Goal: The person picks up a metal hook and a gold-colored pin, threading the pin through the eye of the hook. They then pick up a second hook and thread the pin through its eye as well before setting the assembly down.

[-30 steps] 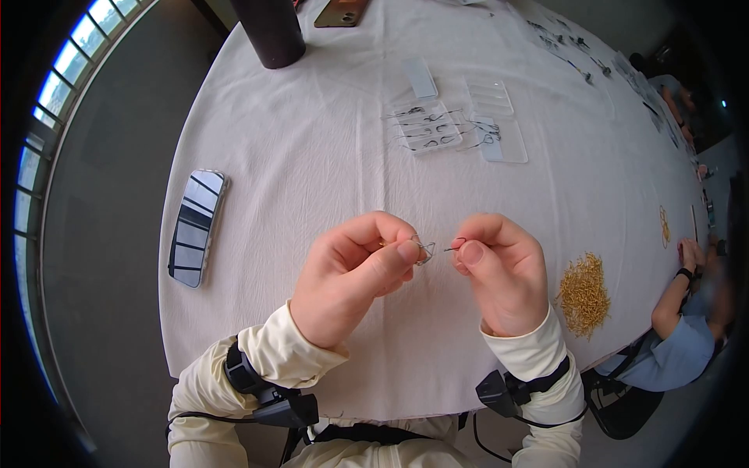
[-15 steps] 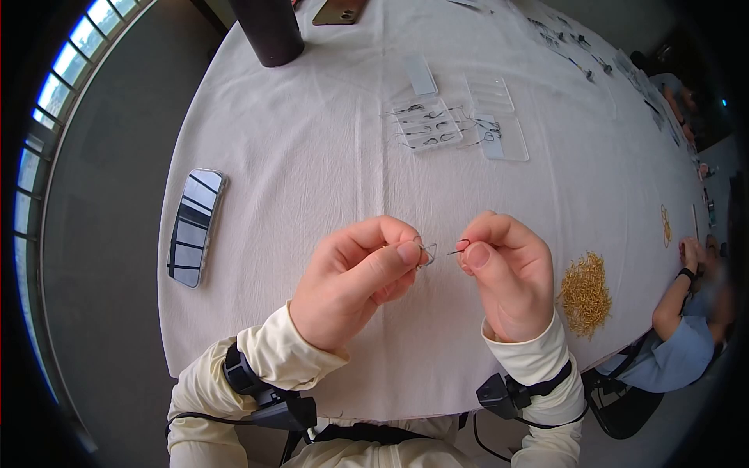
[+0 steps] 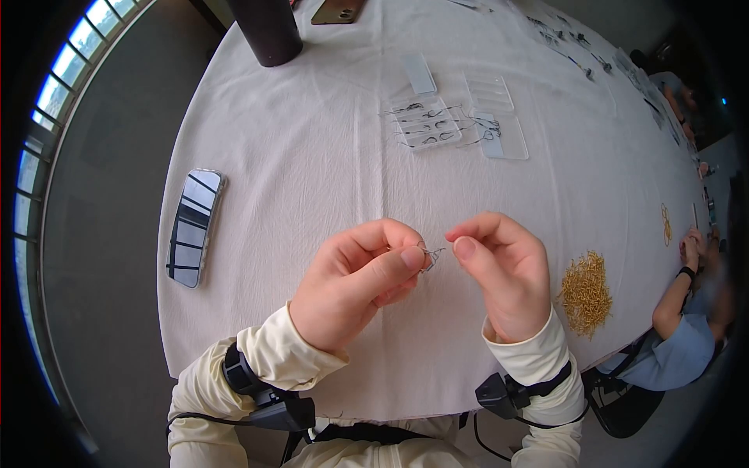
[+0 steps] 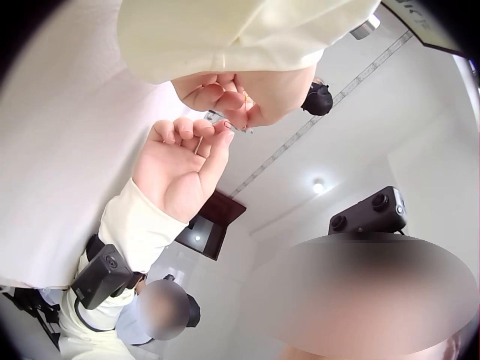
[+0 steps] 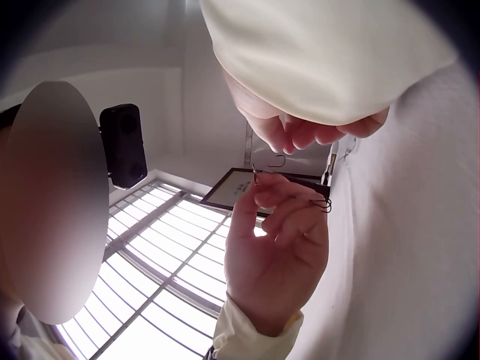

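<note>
My left hand (image 3: 363, 269) pinches a small cluster of thin metal hooks (image 3: 431, 260) between thumb and forefinger. Dark curved wire (image 5: 322, 204) also shows by its other fingers in the right wrist view. My right hand (image 3: 507, 273) is close by on the right, its thumb and forefinger curled toward the cluster. At its fingertips a fine hook (image 5: 277, 160) shows between the two hands in the right wrist view. The gap between the right thumb and forefinger tips looks small in the head view, and the grip there is partly hidden.
A pile of small gold pieces (image 3: 585, 292) lies right of my hands. Beyond them are a clear compartment box with dark hooks (image 3: 427, 125) and an open clear case (image 3: 511, 139). A phone (image 3: 193, 228) lies left; a dark cylinder (image 3: 269, 35) stands behind. Another person sits right.
The right fingertips have shifted slightly left, nearer the cluster, and the dark hook earlier plain between thumb and forefinger no longer shows there. The left hand has moved only slightly.
</note>
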